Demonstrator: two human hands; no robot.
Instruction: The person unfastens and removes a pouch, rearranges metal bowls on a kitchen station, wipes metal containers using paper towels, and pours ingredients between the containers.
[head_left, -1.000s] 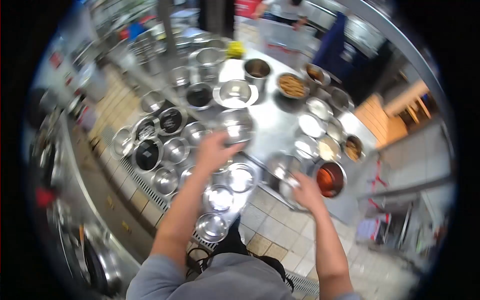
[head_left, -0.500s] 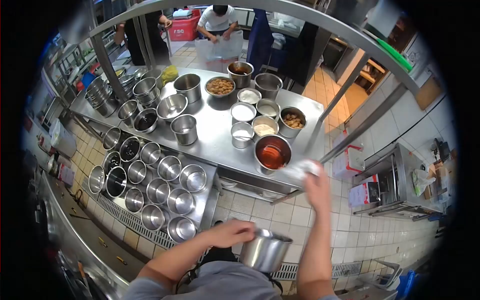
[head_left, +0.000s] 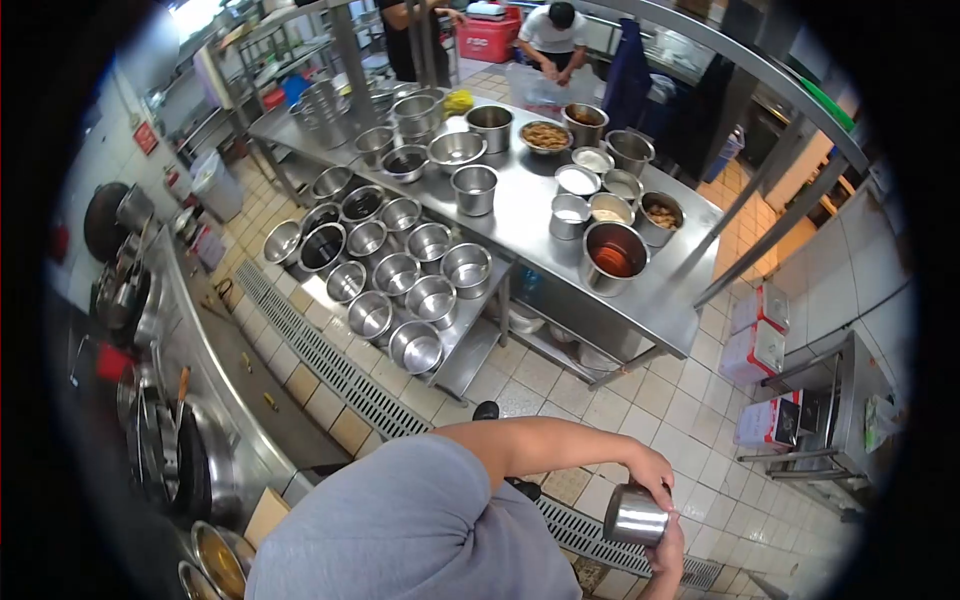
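Observation:
A shiny steel pot [head_left: 633, 516] is held out over the floor in front of my body, on the right, and appears tilted onto its side. Gripping its upper edge is my left hand [head_left: 650, 470]. My right hand [head_left: 667, 548] is closed at its lower right side, with fingers partly hidden by the pot. Whether a white cloth is still in the right hand cannot be seen. On the steel table, the closest vessel is a pot of reddish liquid [head_left: 613, 258].
Several empty steel pots and a few with dark liquid stand on a low steel shelf [head_left: 465, 345]. The steel table [head_left: 530, 200] holds pots of powders and brown food. Left is a stove counter [head_left: 215, 350]. Behind the table a person [head_left: 553, 40] handles a plastic bag.
My view has turned left. The pot has moved right and tilted, and my right hand has come from beside the red-liquid pot to hold it. The white cloth no longer shows.

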